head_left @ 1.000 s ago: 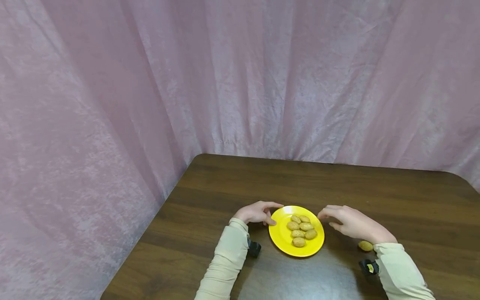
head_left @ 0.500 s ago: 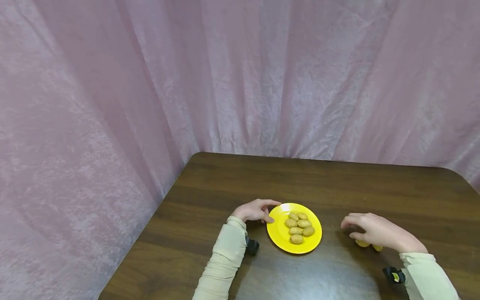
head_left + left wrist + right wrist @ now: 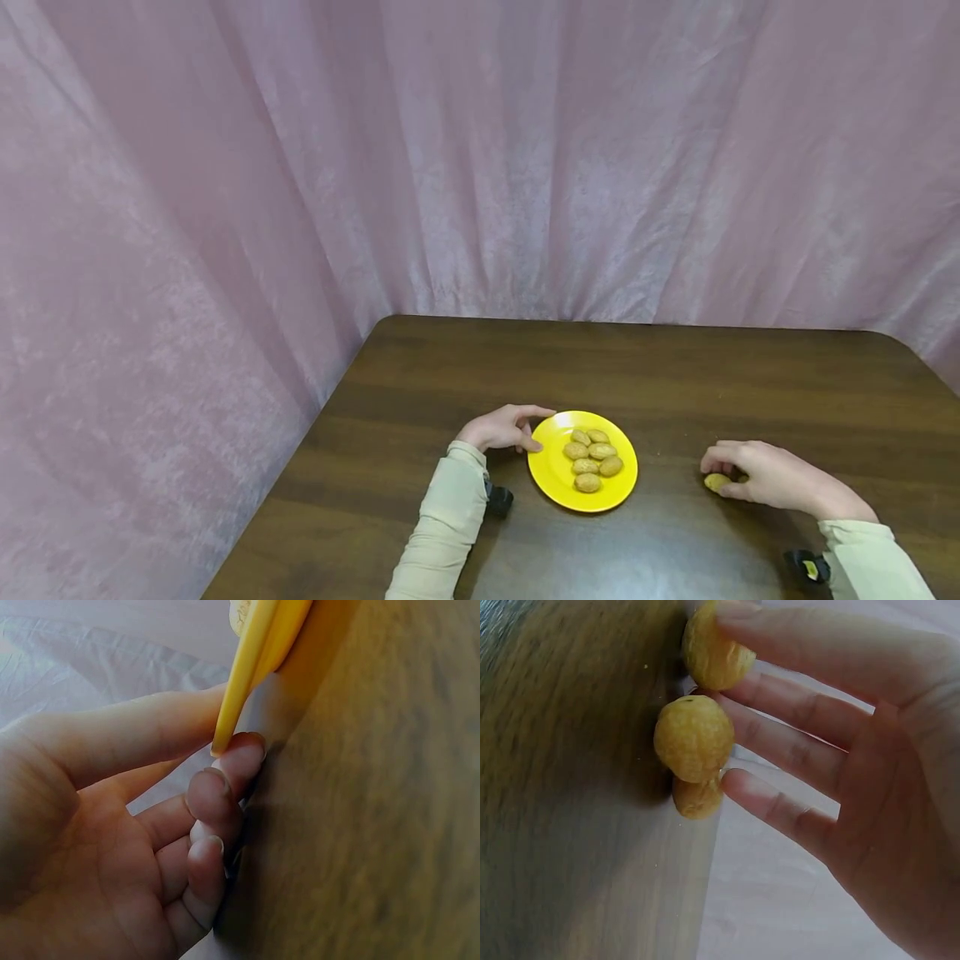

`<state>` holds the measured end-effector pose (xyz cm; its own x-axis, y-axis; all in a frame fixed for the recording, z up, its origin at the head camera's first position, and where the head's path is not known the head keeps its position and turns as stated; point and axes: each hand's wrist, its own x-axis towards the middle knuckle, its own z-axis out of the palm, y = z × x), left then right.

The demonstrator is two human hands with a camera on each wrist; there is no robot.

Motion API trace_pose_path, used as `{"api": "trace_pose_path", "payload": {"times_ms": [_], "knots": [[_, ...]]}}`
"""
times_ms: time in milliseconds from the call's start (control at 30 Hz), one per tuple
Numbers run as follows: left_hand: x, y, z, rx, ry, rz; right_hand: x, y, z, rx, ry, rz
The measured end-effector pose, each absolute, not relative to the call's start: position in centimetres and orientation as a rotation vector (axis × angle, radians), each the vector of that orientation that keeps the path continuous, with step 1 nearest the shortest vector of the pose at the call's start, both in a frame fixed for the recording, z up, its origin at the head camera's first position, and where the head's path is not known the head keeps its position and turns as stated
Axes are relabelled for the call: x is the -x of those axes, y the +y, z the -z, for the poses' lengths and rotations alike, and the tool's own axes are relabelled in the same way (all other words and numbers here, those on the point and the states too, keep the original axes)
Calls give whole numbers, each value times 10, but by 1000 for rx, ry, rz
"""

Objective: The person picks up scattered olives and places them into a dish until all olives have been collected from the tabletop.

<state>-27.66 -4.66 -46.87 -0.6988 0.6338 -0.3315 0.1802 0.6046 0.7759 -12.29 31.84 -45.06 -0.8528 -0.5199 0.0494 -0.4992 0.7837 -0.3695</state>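
A round yellow plate carries several tan, oval nuts in their shells, resembling walnuts. At its left rim, my left hand pinches the edge, thumb on top and fingertips beneath; the left wrist view shows the rim between them. Right of the plate, my right hand pinches a walnut low over the table between thumb and fingers. In the right wrist view that walnut lies under the thumb, and two more walnuts sit by the other fingertips; their far sides are hidden.
The brown wooden table has rounded far corners. A pink velvet curtain hangs behind it and along its left side. A dark wrist camera is strapped under the left sleeve, another under the right.
My right hand has moved away from the plate's right rim, out to the right and down to the loose walnuts, where it now grips one. My left hand has stayed on the plate.
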Motion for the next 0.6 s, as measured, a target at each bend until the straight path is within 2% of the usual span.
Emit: {"api": "trace_pose_path", "payload": {"times_ms": [600], "knots": [[275,-46,469,-642,2239,-996,125,314,454,856,2949,641]]}}
